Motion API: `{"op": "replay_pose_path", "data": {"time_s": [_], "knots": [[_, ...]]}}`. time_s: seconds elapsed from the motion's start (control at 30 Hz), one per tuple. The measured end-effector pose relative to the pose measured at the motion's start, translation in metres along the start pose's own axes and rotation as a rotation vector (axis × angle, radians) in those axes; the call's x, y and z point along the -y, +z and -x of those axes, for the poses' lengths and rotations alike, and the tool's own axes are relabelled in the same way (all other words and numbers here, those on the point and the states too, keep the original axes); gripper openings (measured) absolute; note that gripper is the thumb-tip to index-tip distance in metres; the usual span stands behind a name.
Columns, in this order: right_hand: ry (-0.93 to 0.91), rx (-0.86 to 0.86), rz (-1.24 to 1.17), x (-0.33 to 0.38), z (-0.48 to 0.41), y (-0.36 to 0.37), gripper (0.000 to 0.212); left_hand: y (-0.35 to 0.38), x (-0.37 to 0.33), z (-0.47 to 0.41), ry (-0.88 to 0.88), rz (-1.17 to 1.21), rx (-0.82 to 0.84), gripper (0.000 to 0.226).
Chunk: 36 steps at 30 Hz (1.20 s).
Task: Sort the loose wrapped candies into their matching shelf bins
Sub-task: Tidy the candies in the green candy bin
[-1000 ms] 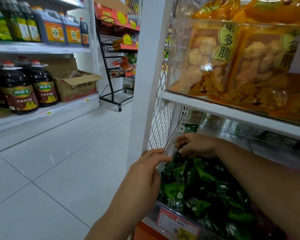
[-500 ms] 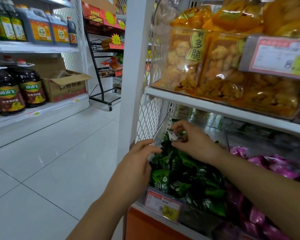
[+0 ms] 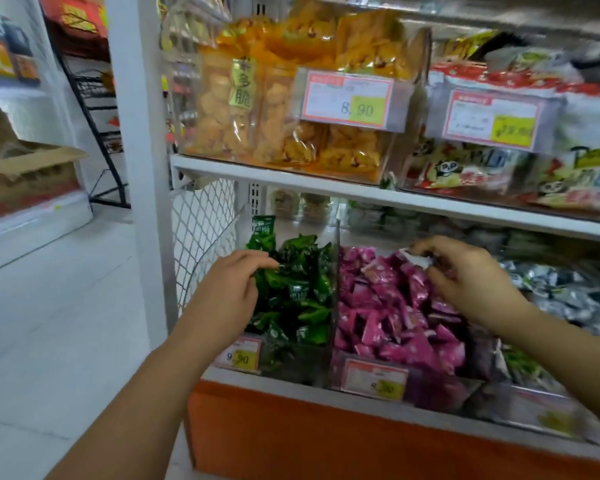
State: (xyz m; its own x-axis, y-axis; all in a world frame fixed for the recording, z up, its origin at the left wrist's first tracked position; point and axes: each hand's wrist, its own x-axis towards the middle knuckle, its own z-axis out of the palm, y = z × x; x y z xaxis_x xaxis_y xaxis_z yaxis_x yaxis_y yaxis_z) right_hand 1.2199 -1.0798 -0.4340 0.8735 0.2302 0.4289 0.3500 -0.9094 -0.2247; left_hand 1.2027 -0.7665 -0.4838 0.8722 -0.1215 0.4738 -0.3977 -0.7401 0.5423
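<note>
Green wrapped candies (image 3: 300, 289) fill the leftmost clear bin on the low shelf. Beside it, past a clear divider (image 3: 334, 289), a bin holds pink wrapped candies (image 3: 392, 313). My left hand (image 3: 227, 292) hangs at the left edge of the green bin, fingers loosely curled and touching the green wrappers. My right hand (image 3: 465, 275) is over the back of the pink bin and pinches a small pale wrapped candy (image 3: 417, 259) between thumb and fingers. A bin of silver wrapped candies (image 3: 568, 296) lies further right.
The shelf above (image 3: 291, 180) carries clear bins of orange snack bags (image 3: 284, 133) and panda-print bags (image 3: 482, 168), close over my hands. A white upright post (image 3: 136, 168) and wire mesh (image 3: 201, 230) bound the left side. Price tags (image 3: 374, 375) line the front edge above an orange base (image 3: 326, 434).
My right hand lifted a small pale candy out of the green bin and carried it right, over the pink bin. The view swung right. My left hand stayed at the green bin.
</note>
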Motion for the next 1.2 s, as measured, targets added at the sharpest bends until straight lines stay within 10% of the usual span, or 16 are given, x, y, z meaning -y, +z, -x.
{"op": "replay_pose_path", "data": {"time_s": [0.77,1.2], "knots": [[0.378,0.314,0.223,-0.108,0.054,-0.036,0.039,0.08,-0.072,-0.034,0.112,0.055,0.13,0.034],[0.402,0.486,0.336,-0.121,0.046,-0.007,0.079,0.08,-0.069,-0.026,0.121,0.05,0.123,0.031]]}}
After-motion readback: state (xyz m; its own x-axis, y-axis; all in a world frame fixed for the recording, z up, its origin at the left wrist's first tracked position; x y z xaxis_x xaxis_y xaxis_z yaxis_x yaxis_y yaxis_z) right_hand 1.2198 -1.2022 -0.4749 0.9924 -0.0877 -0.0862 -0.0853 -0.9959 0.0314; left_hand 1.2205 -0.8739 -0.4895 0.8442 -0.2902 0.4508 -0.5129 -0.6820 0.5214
